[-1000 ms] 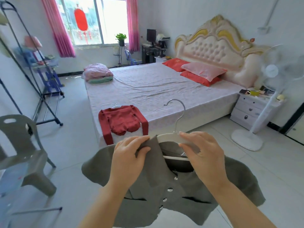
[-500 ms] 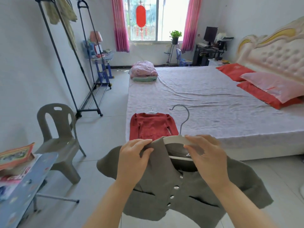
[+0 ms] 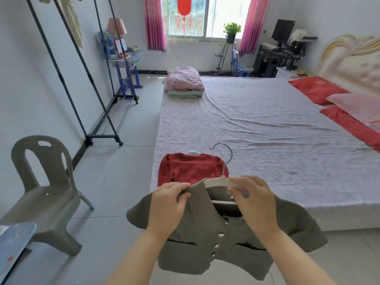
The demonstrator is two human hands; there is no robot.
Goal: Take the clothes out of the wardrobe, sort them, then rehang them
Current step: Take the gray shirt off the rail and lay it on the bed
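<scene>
Bedroom, pale walls, grey tiled floor. Large bed (image 3: 257, 128) with lilac sheet fills centre and right; padded headboard (image 3: 353, 64) at far right, red and pink pillows (image 3: 349, 103) in front of it. Folded bedding stack (image 3: 185, 83), pink over green, sits at the bed's far left corner. Window with pink curtains (image 3: 155, 23) on back wall; potted plant (image 3: 232, 31) on a stand beside it. Desk with monitor (image 3: 282, 33) in far right corner.

Left side: metal clothes rack (image 3: 82, 79) on casters stands against the wall; a pale garment hangs at its top edge, mostly cut off by the frame. Grey plastic chair (image 3: 45, 190) near left foreground.

Red knit top (image 3: 191, 167) lies flat on the near left corner of the bed, on its own hanger, hook pointing toward the far wall.

Grey short-sleeved jacket (image 3: 205, 239), buttoned at front, is held up in the air just in front of the bed's near edge, hanging on a white hanger (image 3: 221, 182) with a metal hook upright. Left hand (image 3: 168, 204): fingers curled, pinching the jacket's left shoulder and collar fabric between thumb and fingers. Right hand (image 3: 255, 202): fingers closed around the right arm of the hanger at the neckline, thumb underneath. Both forearms extend from bottom of view.
</scene>
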